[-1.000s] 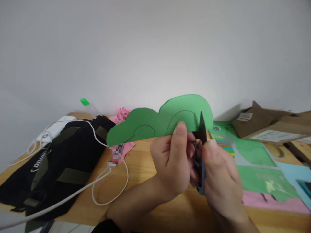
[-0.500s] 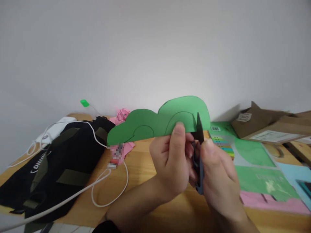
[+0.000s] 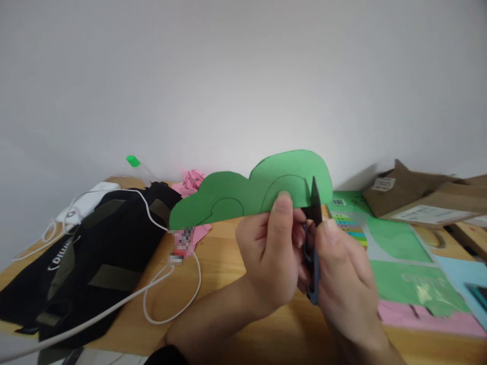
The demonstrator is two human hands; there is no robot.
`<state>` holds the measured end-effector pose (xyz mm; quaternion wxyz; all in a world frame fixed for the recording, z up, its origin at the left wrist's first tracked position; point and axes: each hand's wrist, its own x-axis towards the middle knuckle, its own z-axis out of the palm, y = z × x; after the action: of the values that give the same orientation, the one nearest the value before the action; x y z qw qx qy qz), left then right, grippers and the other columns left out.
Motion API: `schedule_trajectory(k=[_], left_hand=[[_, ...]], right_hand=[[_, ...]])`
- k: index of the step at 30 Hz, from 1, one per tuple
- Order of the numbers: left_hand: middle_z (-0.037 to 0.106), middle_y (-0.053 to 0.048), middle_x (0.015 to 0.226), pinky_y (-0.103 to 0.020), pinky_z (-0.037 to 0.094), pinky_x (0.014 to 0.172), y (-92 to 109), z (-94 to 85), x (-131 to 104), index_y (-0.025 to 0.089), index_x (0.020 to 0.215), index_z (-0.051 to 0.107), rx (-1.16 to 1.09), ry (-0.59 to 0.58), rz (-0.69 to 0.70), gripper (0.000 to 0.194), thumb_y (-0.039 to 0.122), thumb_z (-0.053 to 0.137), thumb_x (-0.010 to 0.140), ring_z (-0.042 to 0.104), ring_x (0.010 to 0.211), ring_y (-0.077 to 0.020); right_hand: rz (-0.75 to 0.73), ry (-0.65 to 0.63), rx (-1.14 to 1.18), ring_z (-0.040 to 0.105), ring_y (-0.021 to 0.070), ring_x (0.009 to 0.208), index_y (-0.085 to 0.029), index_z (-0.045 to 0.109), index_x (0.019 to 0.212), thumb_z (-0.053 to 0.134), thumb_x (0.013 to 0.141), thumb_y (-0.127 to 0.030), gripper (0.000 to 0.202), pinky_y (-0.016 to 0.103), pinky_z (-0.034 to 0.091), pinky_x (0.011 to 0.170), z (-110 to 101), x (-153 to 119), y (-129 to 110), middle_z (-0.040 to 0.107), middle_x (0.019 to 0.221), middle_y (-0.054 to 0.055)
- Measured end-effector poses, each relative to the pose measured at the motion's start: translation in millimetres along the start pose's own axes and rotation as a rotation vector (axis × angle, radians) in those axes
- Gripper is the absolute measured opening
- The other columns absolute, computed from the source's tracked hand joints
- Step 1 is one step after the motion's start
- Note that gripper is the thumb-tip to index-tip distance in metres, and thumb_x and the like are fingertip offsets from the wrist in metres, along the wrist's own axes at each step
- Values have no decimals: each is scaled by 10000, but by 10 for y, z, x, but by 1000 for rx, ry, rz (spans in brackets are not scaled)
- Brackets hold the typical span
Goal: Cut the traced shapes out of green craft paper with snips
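A green paper shape (image 3: pixel 228 192) with rounded bumps and dark curved lines drawn on it is held up above the table. My left hand (image 3: pixel 272 253) pinches its lower edge, thumb in front. In my right hand (image 3: pixel 346 274) are dark scissors (image 3: pixel 315 203) with a grey-blue handle. One blade points up in front of the paper's right part, beside a drawn curve; the other blade is mostly hidden behind the paper. The handle loops are partly covered by my fingers.
On the wooden table (image 3: pixel 220 253), a black bag (image 3: pixel 125 243), white cables and crumpled pink paper (image 3: pixel 193 181) lie left. At right are an open cardboard box (image 3: pixel 422 195), green sheets (image 3: pixel 399 238), pink paper (image 3: pixel 429 319) and a blue sheet (image 3: pixel 456 274).
The green paper, both hands and the scissors have shifted very slightly to the right. Both holds are unchanged.
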<state>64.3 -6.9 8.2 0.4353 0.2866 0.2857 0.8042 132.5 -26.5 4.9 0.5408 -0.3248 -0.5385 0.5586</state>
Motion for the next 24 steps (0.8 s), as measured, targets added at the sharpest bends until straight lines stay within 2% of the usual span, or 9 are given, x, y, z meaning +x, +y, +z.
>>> schedule_trajectory(k=[10, 14, 24], left_hand=[[515, 51, 418, -168, 410, 373, 3, -11, 0, 193, 520, 612, 50, -8, 20, 407, 358, 696, 883, 490, 371, -55], [511, 50, 408, -153, 405, 363, 9, -14, -2, 186, 508, 619, 30, -1, 7, 409, 377, 732, 852, 483, 360, -47], [533, 46, 425, -148, 405, 372, -13, -38, 5, 192, 537, 648, 34, -22, 4, 406, 375, 679, 898, 493, 372, -44]], right_hand=[[0, -11, 8, 349, 90, 466, -212, 453, 658, 455, 1021, -510, 470, 224, 303, 422, -18, -2, 22, 424, 547, -46], [10, -25, -3, 337, 88, 460, -215, 440, 653, 461, 1018, -513, 472, 225, 293, 415, -15, -3, 1, 409, 542, -51], [-18, -12, -52, 351, 101, 457, -221, 443, 651, 442, 1025, -505, 470, 236, 284, 398, -37, -1, 15, 413, 530, -41]])
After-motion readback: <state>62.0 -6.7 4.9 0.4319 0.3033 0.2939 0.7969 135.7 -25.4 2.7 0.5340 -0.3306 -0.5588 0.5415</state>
